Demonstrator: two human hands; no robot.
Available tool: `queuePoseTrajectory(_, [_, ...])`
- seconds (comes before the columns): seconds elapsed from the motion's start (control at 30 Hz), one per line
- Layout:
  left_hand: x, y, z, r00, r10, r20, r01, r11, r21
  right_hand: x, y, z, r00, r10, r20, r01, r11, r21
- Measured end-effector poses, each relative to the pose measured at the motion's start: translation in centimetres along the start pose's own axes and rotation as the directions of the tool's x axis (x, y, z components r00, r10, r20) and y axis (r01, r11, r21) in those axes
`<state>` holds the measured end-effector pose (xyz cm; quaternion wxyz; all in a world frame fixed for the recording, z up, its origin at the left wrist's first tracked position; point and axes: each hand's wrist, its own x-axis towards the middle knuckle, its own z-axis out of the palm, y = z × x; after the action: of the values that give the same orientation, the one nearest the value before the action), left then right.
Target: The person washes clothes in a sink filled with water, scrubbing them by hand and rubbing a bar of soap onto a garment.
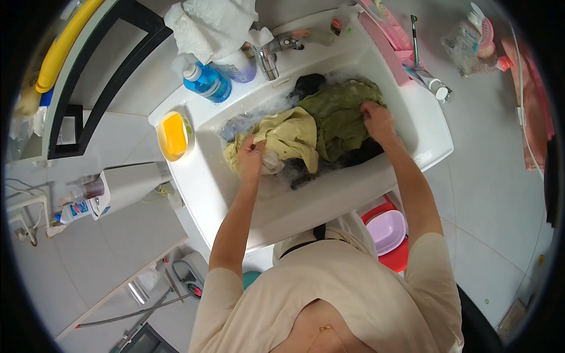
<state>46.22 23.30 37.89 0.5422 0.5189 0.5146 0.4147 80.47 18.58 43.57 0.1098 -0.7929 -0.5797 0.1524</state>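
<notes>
A pale yellow garment point(292, 134) lies bunched in soapy water in the white sink point(329, 200). My left hand point(251, 154) is closed on its left part, with fingers pinched into the cloth. To the right is an olive green garment point(339, 120), wet and spread out. My right hand point(378, 122) is closed on its right edge; the fingertips are partly hidden by the cloth. Dark cloth point(307, 86) shows behind the two garments, and more dark fabric lies under them. Foam floats around the clothes.
The metal faucet point(268, 63) reaches over the sink's back edge. On the left rim stand a blue bottle point(207, 83), a white pump bottle point(235, 66) and a dish with yellow soap point(174, 134). A pink holder point(385, 41) and toothpaste tube point(431, 84) sit at the right.
</notes>
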Motion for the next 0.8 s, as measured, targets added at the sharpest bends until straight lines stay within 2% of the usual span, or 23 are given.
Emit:
queuePoseTrajectory(0.03, [0.1, 0.3, 0.0, 0.999, 0.043, -0.004, -0.043, 0.998, -0.056, -0.2, 0.6, -0.3, 0.998, 0.062, -0.022, -0.061, 0.996, 0.059])
queuePoseTrajectory(0.07, [0.1, 0.5, 0.0, 1.0, 0.006, 0.003, -0.006, 0.999, -0.044, -0.8, 0.8, -0.3, 0.998, 0.049, -0.048, -0.049, 0.999, -0.012])
queuePoseTrajectory(0.13, [-0.5, 3.6, 0.4, 0.998, -0.067, 0.012, 0.067, 0.997, -0.022, -2.4, -1.0, -0.2, 0.973, -0.058, -0.221, 0.067, 0.997, 0.031])
queuePoseTrajectory(0.17, [-0.8, 4.9, 0.8, 0.999, -0.032, 0.013, 0.033, 0.998, -0.054, -3.1, -2.1, 0.0, 0.946, -0.108, -0.306, 0.128, 0.991, 0.045])
queuePoseTrajectory(0.23, [-1.3, 7.2, 1.7, 0.999, 0.036, 0.017, -0.034, 0.993, -0.113, -4.2, -5.0, 1.2, 0.938, -0.204, -0.28, 0.248, 0.96, 0.129])
queuePoseTrajectory(0.3, [-1.6, 9.3, 1.8, 0.998, 0.0, 0.069, 0.018, 0.966, -0.259, -4.8, -8.6, 1.6, 0.936, -0.212, -0.282, 0.3, 0.898, 0.321])
queuePoseTrajectory(0.37, [-1.9, 11.8, 1.8, 0.993, -0.037, 0.115, 0.081, 0.91, -0.406, -4.4, -11.3, 1.8, 0.925, -0.222, -0.307, 0.329, 0.873, 0.36])
queuePoseTrajectory(0.43, [-2.4, 14.5, 1.8, 0.984, -0.08, 0.157, 0.155, 0.821, -0.549, -3.3, -13.8, 1.2, 0.837, -0.308, -0.452, 0.47, 0.828, 0.306])
queuePoseTrajectory(0.47, [-2.7, 15.5, 1.8, 0.984, -0.113, 0.135, 0.169, 0.816, -0.553, -2.7, -14.5, 0.7, 0.781, -0.348, -0.518, 0.535, 0.801, 0.268])
queuePoseTrajectory(0.53, [-2.6, 16.4, 1.3, 0.982, -0.052, 0.18, 0.152, 0.778, -0.61, -1.9, -14.8, -0.2, 0.846, -0.45, -0.285, 0.533, 0.729, 0.43])
queuePoseTrajectory(0.57, [-2.5, 16.7, 0.9, 0.98, -0.02, 0.2, 0.146, 0.756, -0.638, -1.5, -15.0, -0.5, 0.847, -0.506, -0.162, 0.511, 0.694, 0.506])
queuePoseTrajectory(0.6, [-2.4, 16.9, 0.6, 0.985, -0.028, 0.169, 0.133, 0.745, -0.654, -1.1, -14.8, -0.4, 0.895, -0.443, -0.05, 0.375, 0.687, 0.622])
queuePoseTrajectory(0.67, [-2.3, 16.3, -0.5, 0.988, -0.082, 0.133, 0.147, 0.788, -0.598, -0.3, -14.1, 0.7, 0.921, -0.335, 0.2, 0.06, 0.629, 0.775])
queuePoseTrajectory(0.73, [-2.3, 13.9, -1.6, 0.988, -0.145, 0.055, 0.153, 0.867, -0.475, 0.0, -13.3, 1.6, 0.944, -0.29, 0.157, 0.056, 0.611, 0.79])
queuePoseTrajectory(0.77, [-2.5, 12.4, -2.0, 0.993, -0.118, -0.009, 0.112, 0.967, -0.23, 0.0, -13.1, 2.1, 0.955, -0.263, 0.136, 0.052, 0.6, 0.798])
queuePoseTrajectory(0.8, [-3.4, 11.9, -1.9, 0.995, -0.076, -0.062, 0.078, 0.996, 0.035, -0.4, -13.3, 2.0, 0.954, -0.27, 0.132, 0.075, 0.638, 0.766])
